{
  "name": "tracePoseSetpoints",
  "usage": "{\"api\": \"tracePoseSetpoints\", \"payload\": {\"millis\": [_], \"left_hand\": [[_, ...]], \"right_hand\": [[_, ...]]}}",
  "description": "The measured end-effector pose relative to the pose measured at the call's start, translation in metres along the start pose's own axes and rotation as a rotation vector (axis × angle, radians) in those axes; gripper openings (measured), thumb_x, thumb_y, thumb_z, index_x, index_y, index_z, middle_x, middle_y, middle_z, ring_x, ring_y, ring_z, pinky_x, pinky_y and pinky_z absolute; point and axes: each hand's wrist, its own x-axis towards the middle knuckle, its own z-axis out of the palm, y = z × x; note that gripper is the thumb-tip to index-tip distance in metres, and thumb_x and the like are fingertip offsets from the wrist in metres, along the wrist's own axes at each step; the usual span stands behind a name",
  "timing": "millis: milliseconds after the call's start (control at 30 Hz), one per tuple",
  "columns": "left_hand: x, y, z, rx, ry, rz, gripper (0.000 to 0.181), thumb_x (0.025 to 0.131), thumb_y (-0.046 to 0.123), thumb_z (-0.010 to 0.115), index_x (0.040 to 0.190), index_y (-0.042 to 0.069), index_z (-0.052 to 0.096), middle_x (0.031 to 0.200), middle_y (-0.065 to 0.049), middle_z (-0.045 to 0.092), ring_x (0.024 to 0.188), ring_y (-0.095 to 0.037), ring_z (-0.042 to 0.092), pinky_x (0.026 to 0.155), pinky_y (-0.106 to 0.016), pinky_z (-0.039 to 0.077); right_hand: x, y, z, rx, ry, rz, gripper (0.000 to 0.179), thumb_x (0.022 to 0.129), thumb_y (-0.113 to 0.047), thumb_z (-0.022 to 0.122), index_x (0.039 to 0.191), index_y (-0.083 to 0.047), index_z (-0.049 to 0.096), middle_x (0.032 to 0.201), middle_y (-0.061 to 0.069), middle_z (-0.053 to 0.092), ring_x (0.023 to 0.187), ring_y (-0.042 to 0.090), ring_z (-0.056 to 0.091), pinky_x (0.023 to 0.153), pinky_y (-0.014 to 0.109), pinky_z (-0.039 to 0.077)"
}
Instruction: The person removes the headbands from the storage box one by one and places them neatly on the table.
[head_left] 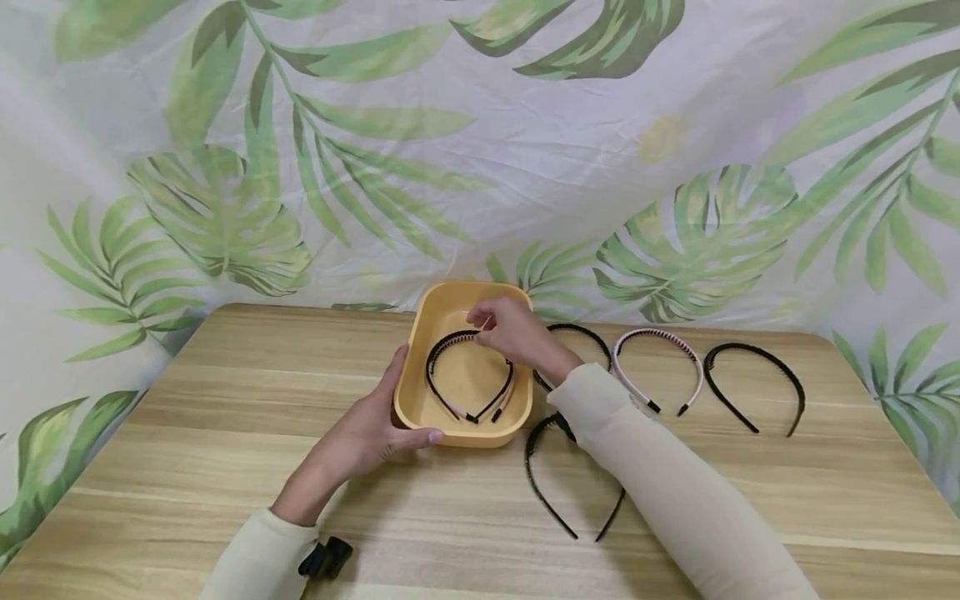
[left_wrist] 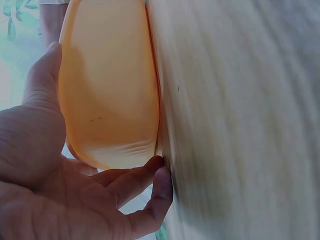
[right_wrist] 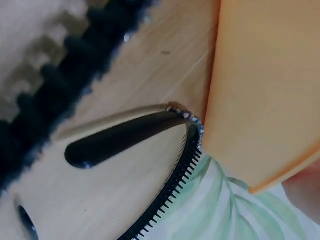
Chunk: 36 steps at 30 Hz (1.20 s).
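My left hand (head_left: 371, 429) grips a yellow plastic bin (head_left: 408, 408) at its left side, thumb along the near rim. In the left wrist view, fingers reach low round the bin's wall, close to the table. My right hand (head_left: 517, 333) is over the bin's far right part, fingers bent, thumb and fingertips right at the top of a black toothed headband (head_left: 442, 346) lying inside. I cannot tell whether they pinch it. A lighter tip (head_left: 498, 412) of another headband shows beside it. The right wrist view shows a black headband (right_wrist: 167, 192) outside the bin wall (right_wrist: 260, 90).
Right of the bin lie a black headband (head_left: 600, 342) partly behind my hand, a pale pink-and-black one (head_left: 697, 367) and another black one (head_left: 795, 379). Nearer, a black headband (head_left: 536, 479) is partly under my right sleeve (head_left: 660, 475). A leaf-print cloth (head_left: 525, 167) hangs behind the wooden table (head_left: 225, 433).
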Motion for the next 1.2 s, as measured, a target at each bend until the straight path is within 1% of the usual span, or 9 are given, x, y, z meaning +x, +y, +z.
{"api": "tracePoseSetpoints", "payload": {"millis": [167, 367, 533, 700, 1000, 1200], "left_hand": [[0.0, 0.0, 0.0, 0.003, -0.008, -0.006, 0.131, 0.083, 0.047, 0.088, 0.17, 0.025, -0.008, 0.163, -0.027, 0.039, 0.129, -0.031, 0.061, 0.11, -0.052, 0.044], [-0.001, 0.0, -0.001, -0.003, -0.018, -0.03, 0.132, 0.084, 0.047, 0.088, 0.169, 0.025, -0.011, 0.164, -0.028, 0.037, 0.131, -0.032, 0.06, 0.111, -0.051, 0.043], [0.0, -0.001, 0.0, -0.007, -0.023, -0.022, 0.132, 0.084, 0.048, 0.087, 0.169, 0.026, -0.011, 0.165, -0.027, 0.036, 0.133, -0.033, 0.059, 0.112, -0.052, 0.043], [0.0, -0.001, -0.001, -0.01, -0.028, -0.016, 0.131, 0.085, 0.048, 0.087, 0.169, 0.027, -0.012, 0.166, -0.027, 0.035, 0.133, -0.032, 0.058, 0.112, -0.052, 0.043], [0.001, -0.002, -0.001, -0.004, -0.03, -0.008, 0.131, 0.085, 0.048, 0.087, 0.169, 0.026, -0.012, 0.165, -0.028, 0.034, 0.133, -0.033, 0.058, 0.112, -0.051, 0.043], [0.001, -0.003, -0.001, -0.002, -0.028, -0.01, 0.13, 0.085, 0.047, 0.086, 0.169, 0.026, -0.011, 0.165, -0.028, 0.035, 0.131, -0.032, 0.059, 0.111, -0.05, 0.044]], "right_hand": [[0.006, 0.002, 0.0, -0.049, -0.019, 0.009, 0.031, 0.098, -0.001, 0.066, 0.129, 0.002, 0.071, 0.124, 0.018, 0.072, 0.113, 0.029, 0.067, 0.096, 0.039, 0.055], [0.014, 0.003, 0.003, -0.118, -0.048, -0.003, 0.033, 0.099, 0.0, 0.065, 0.131, 0.0, 0.07, 0.126, 0.016, 0.073, 0.115, 0.029, 0.067, 0.099, 0.04, 0.054], [0.019, 0.008, 0.006, -0.174, -0.069, -0.011, 0.034, 0.1, -0.002, 0.065, 0.133, -0.003, 0.07, 0.127, 0.013, 0.073, 0.116, 0.027, 0.067, 0.099, 0.039, 0.054], [0.02, 0.01, 0.007, -0.199, -0.087, -0.018, 0.035, 0.101, -0.003, 0.066, 0.135, -0.005, 0.07, 0.128, 0.013, 0.072, 0.118, 0.027, 0.067, 0.101, 0.04, 0.054], [0.021, 0.011, 0.007, -0.271, -0.088, -0.031, 0.036, 0.1, 0.001, 0.062, 0.134, -0.005, 0.071, 0.125, 0.014, 0.074, 0.117, 0.028, 0.068, 0.099, 0.039, 0.055], [0.021, 0.01, 0.007, -0.298, -0.078, -0.043, 0.041, 0.095, 0.009, 0.056, 0.13, -0.004, 0.073, 0.124, 0.016, 0.075, 0.119, 0.03, 0.068, 0.101, 0.041, 0.055]]}}
